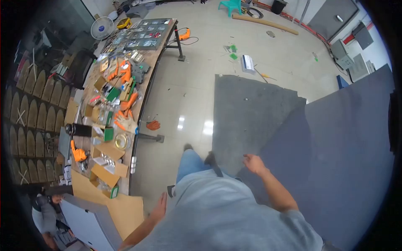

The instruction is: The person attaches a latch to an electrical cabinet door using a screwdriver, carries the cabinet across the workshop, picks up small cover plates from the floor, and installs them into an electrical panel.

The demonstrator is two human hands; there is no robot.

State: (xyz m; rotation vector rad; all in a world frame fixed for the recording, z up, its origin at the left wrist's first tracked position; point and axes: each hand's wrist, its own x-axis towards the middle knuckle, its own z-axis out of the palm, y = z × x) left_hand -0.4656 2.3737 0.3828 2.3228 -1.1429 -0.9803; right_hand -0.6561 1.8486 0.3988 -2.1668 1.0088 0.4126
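Note:
My left hand [159, 206] hangs beside my hip with its fingers stretched out, and nothing shows in it. It is nearest to the tan cardboard sheet [133, 209] by the end of the workbench. In front of my body on the other side is my right hand [253, 164], its fingers loosely bent and apart, holding nothing that I can see. That hand appears over the dark grey mat [247, 117] on the floor. A large grey-blue panel [335, 150] stands close to my right arm, apart from the hand.
On the left, a long workbench [144, 83] carries orange gloves [125, 121], opened boxes [109, 157], a black bottle [78, 130] and tape [122, 141]. A person [46, 213] is beside a grey cabinet [90, 221] at lower left. A cardboard tube [266, 24] lies ahead.

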